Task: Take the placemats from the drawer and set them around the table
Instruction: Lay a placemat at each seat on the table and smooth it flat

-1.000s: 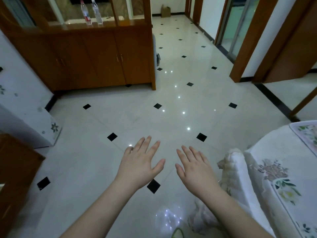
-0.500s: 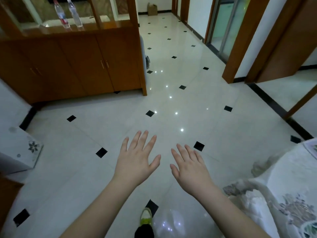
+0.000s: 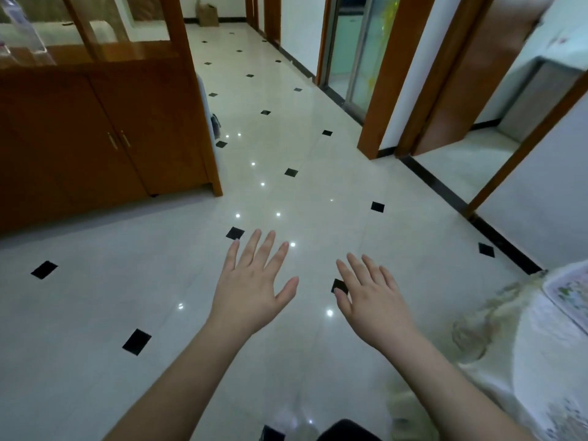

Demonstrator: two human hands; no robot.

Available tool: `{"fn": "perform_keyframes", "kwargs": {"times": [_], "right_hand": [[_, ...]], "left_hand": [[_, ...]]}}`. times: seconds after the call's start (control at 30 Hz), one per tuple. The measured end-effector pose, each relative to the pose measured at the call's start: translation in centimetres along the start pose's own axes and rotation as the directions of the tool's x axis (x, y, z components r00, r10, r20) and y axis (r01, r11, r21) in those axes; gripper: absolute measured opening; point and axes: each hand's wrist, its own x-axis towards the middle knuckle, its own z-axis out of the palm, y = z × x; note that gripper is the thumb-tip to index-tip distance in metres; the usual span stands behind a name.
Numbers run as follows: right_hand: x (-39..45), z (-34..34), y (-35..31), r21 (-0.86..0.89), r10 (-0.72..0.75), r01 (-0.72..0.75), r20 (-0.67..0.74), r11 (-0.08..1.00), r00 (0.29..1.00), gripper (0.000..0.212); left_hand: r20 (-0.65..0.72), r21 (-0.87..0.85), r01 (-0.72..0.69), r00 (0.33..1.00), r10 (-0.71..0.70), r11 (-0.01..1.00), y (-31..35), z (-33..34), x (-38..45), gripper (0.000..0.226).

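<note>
One placemat (image 3: 569, 297) is on show – a pale floral rectangle lying flat on the cloth-draped table (image 3: 515, 361) at the far right, only its near edge inside the view. Whether others lie further along that table I cannot tell; the rest of it is out of sight. No drawer is visible either, open or closed.

Both hands are empty. The left hand (image 3: 251, 294) floats palm-down over the floor, fingers spread wide, thumb out. The right hand (image 3: 372, 303) hangs just beside it, fingers loosely apart, gripping nothing, with the table's hanging cloth off to its right.

Beyond them, glossy white tiles (image 3: 286, 192) dotted with black diamonds run toward a hallway, and a wooden cabinet (image 3: 105, 138) with two closed doors stands on the left – doors, mind, not drawers.

My read: at least one mat is placed, nothing is in hand, so this looks like a walk between fetches – more mats probably left to collect and lay
</note>
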Motion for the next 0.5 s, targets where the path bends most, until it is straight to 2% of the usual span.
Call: {"fn": "perform_keyframes", "kwargs": {"times": [0.2,0.5], "right_hand": [[4.5,0.0,5.1,0.042,0.14,-0.139,-0.005,0.989,0.99,0.059],[10.8,-1.0,19.5,0.084,0.283,-0.28,-0.026,0.956,0.959,0.059]], "left_hand": [[0.057,-0.037,-0.143,0.988,0.145,0.989,4.1,2.1,9.1,0.079],[0.065,-0.08,-0.276,0.957,0.282,0.958,14.5,2.3,24.1,0.078]]}}
